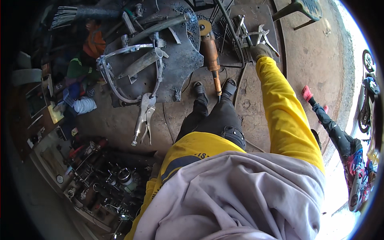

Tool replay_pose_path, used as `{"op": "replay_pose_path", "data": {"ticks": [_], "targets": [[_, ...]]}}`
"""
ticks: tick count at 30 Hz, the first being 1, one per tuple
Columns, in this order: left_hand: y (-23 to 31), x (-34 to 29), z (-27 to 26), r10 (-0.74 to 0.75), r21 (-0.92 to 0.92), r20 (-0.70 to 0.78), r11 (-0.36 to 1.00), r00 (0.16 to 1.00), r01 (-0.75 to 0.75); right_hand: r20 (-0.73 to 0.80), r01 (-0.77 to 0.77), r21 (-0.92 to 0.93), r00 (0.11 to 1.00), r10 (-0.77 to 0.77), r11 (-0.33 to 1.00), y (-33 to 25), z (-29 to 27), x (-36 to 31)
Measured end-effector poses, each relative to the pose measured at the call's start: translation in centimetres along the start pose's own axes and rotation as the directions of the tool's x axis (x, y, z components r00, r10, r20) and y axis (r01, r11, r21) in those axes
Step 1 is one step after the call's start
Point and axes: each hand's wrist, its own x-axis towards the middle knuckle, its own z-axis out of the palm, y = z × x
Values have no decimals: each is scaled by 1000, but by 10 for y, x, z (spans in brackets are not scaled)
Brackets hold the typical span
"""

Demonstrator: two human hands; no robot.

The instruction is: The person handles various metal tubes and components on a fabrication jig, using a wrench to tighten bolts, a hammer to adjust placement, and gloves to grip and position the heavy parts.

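My right hand (261, 51), in a grey-brown work glove, reaches out at the front edge of a dark metal plate. Its fingers close round one arm of a pair of locking pliers (262, 35); the other arm sticks out to the right. Beside them lies a second pair of pliers (241, 27). My left hand is out of the picture. To the left, on a steel table (182, 66), rests a curved metal frame (109, 82) with a pipe (142, 64) inside it. Locking pliers (144, 116) hang clamped on the frame's near end.
An angle grinder (210, 54) stands between the table and plate, its cable running by my feet. A person in pink shoes (307, 93) is at the right. A chair (301, 10) stands far right. Tools and metal parts (108, 180) crowd the lower left. Motorbikes (365, 108) stand outside.
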Motion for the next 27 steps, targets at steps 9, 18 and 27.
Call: {"op": "replay_pose_path", "data": {"ticks": [9,18,27], "targets": [[4,68,-43,197,159,-58,970,979,-186,345,733,2,638,-688,680,33,-107,8],[28,98,-91,261,-28,-322,958,910,-285,179,-97,973,889,-422,209,90,-106,-192],[57,98,-243,-89,-396,-715,869,693,-297,-234,161,972,711,-663,-170,43,-89,-368]]}}
